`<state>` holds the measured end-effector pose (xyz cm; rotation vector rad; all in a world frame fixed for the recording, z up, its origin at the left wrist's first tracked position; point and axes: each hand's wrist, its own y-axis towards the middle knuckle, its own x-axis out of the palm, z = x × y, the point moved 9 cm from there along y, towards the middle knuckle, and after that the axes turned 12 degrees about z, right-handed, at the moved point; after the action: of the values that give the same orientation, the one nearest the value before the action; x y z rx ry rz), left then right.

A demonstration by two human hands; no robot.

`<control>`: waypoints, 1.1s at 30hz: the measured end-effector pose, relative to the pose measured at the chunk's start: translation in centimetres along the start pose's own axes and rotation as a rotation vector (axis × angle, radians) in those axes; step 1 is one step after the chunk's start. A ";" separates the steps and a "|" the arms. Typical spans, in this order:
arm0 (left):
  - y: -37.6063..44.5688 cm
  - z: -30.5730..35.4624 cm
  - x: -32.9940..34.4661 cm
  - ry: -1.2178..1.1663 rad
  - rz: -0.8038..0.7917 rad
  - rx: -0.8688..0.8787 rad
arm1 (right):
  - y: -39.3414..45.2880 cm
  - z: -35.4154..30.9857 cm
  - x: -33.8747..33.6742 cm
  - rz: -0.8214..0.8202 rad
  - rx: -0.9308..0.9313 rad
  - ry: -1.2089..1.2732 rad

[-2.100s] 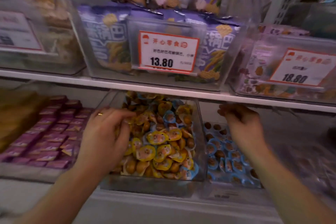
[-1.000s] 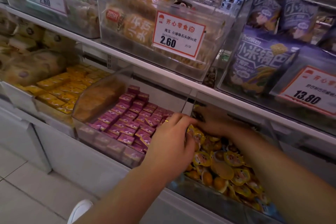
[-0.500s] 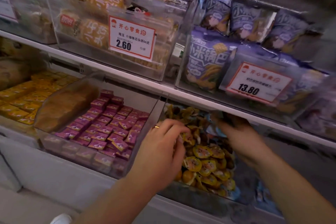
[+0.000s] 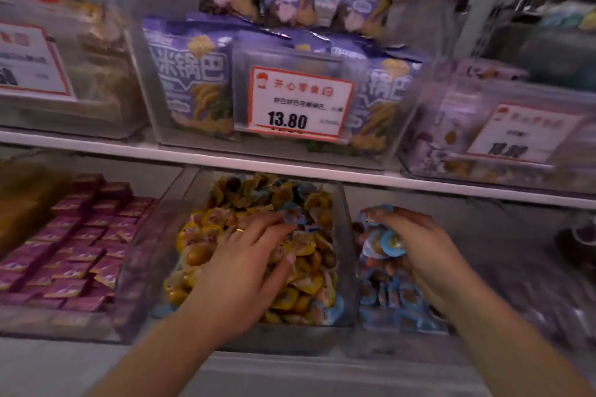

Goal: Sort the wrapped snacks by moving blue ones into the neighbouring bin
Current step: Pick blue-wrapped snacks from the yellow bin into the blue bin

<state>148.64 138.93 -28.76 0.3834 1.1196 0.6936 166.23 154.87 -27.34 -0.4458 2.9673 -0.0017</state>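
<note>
A clear middle bin (image 4: 346,255) on the lower shelf holds a heap of yellow wrapped snacks (image 4: 306,280) with a few blue ones (image 4: 298,214) mixed in. My left hand (image 4: 245,264) lies on that heap with fingers spread, fingertips near the blue wrappers at the back. My right hand (image 4: 419,248) is over the neighbouring bin to the right and grips a bunch of blue wrapped snacks (image 4: 385,243). More blue snacks (image 4: 396,298) lie in that bin beneath it.
A bin of pink-purple packets (image 4: 80,248) stands left of the middle bin. A white shelf edge (image 4: 290,167) runs just above both hands. Above it sit clear bins of purple snack bags (image 4: 190,80) with a price tag (image 4: 300,103) reading 13.80.
The view has swung right, back to the middle bin. My right hand has moved from the back of the middle bin to over the right bin, holding blue snacks. My left hand stays on the yellow heap.
</note>
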 end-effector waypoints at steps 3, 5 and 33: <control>1.0 1.0 1.9 0.032 -0.032 0.066 | 2.2 3.4 -3.1 0.105 0.098 -0.093; 1.3 1.4 3.3 0.072 -0.094 0.102 | 2.9 4.6 -4.4 0.111 0.116 -0.129; -0.5 -3.8 -3.0 0.361 -0.003 -0.062 | 0.9 0.2 16.6 -0.414 -0.598 -0.839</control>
<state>144.54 136.30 -28.49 0.2068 1.4350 0.8135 150.25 150.90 -29.89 -0.8558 1.9670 0.8174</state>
